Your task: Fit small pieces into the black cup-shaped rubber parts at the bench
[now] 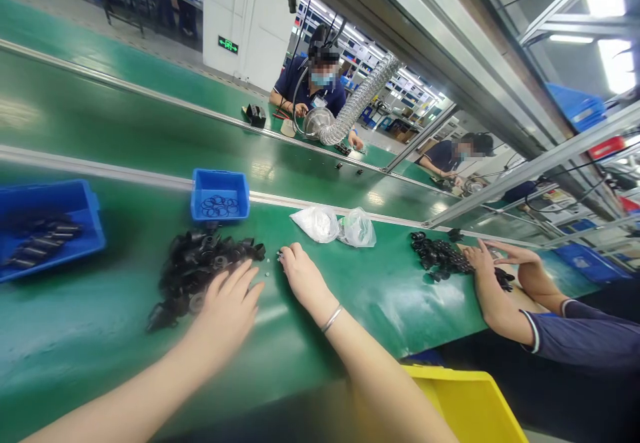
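My left hand (231,302) is open, palm down with its fingers spread, at the near right edge of a heap of black plastic parts (200,263). Whether it touches any of them I cannot tell. My right hand (303,276), with a metal bangle on its wrist, is closed just right of the heap. Its fingertips are pressed together low over the green mat, and something tiny may be between them. A few small whitish pieces (267,274) lie on the mat between my hands.
Behind the heap stands a blue bin (220,175) with black rings; another blue bin (97,220) at left holds dark cylinders. Two plastic bags (315,222) lie beyond my right hand. At right, a co-worker's hands (483,260) work by another black pile. A yellow bin (470,390) is below.
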Motion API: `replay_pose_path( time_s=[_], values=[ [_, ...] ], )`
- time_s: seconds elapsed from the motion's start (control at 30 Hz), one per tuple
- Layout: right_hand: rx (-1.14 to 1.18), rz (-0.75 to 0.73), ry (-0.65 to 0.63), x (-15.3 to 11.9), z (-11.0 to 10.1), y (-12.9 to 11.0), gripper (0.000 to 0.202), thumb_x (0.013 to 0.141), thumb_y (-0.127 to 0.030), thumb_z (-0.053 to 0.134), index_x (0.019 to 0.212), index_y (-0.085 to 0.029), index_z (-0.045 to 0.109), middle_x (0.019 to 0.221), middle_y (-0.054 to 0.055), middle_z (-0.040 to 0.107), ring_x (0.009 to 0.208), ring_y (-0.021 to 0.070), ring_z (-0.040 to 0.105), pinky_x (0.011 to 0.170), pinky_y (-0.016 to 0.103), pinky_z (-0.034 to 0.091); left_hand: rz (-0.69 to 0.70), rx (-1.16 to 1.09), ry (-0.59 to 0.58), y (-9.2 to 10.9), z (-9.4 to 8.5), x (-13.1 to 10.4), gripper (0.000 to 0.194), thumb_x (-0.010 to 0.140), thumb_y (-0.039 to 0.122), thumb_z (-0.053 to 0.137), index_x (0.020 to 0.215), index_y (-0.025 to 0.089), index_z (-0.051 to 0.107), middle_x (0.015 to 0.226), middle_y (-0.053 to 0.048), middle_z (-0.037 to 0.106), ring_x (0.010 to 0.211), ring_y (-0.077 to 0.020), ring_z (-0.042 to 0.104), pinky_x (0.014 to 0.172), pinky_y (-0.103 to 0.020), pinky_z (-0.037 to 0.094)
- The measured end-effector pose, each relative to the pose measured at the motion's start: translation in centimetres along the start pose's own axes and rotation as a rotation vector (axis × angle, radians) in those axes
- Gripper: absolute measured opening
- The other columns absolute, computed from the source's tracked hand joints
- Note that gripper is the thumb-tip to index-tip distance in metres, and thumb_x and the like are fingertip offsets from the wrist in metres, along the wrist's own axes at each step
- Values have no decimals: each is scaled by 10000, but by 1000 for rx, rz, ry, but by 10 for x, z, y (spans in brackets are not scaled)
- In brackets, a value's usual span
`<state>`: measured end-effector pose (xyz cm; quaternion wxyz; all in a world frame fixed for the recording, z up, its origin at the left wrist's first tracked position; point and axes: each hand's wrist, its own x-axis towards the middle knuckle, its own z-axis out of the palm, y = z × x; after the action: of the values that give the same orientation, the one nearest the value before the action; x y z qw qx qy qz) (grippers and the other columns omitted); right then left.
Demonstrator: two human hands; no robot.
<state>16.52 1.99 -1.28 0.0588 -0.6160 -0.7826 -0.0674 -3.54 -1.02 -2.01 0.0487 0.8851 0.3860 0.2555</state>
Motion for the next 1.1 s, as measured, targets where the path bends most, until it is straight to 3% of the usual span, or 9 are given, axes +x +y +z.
replay_pose_path(
  time_s=[0.27,0.5,0.63,0.77,0.9,1.0,1.1],
  values=[
    [309,-2,101,-2,-10,9,185,985,-226,391,1086,-172,535,1021,87,534,879,186,583,814,310,504,32,27,5,-1,-1,0,317,925,205,417,1142,133,637,1318,-156,579,1307,-318,433,1031,-500,279],
    [582,69,144,-3,-16,21,130,928,-175,492,893,-188,616,833,29,584,795,154,579,752,264,471,42,118,12,-5,0,-3,297,899,122,438,1106,116,650,1261,-138,624,1312,-349,413,1033,-512,267],
    [652,131,169,-15,-29,30,119,909,-204,522,859,-201,630,816,14,614,777,150,578,728,259,449,18,127,1,-4,-14,0,287,893,241,499,1107,120,647,1253,-152,622,1314,-368,397,1044,-543,243],
    [697,243,127,-40,-38,38,130,912,-240,513,852,-206,624,795,8,621,729,150,582,682,258,443,28,150,32,-3,-34,22,325,904,285,485,1160,124,603,1287,-164,584,1299,-346,405,1012,-523,280],
    [695,340,30,-64,-29,36,118,901,-250,535,819,-204,607,730,-1,605,656,148,568,626,256,435,-4,217,5,-8,-32,59,229,885,244,524,1031,105,634,1167,-184,617,1181,-353,481,918,-503,348],
    [698,289,20,-70,-19,28,46,889,-233,569,877,-203,603,772,3,603,693,148,573,659,255,444,-13,223,-55,-13,-20,80,119,839,213,594,849,110,653,1038,-183,643,1096,-369,510,857,-504,381],
    [688,181,36,-70,-17,20,72,900,-221,567,962,-209,602,850,15,597,768,150,575,713,256,452,0,219,-75,-14,-16,91,82,831,173,592,790,123,642,1025,-173,645,1100,-363,509,849,-500,396]
  ],
)
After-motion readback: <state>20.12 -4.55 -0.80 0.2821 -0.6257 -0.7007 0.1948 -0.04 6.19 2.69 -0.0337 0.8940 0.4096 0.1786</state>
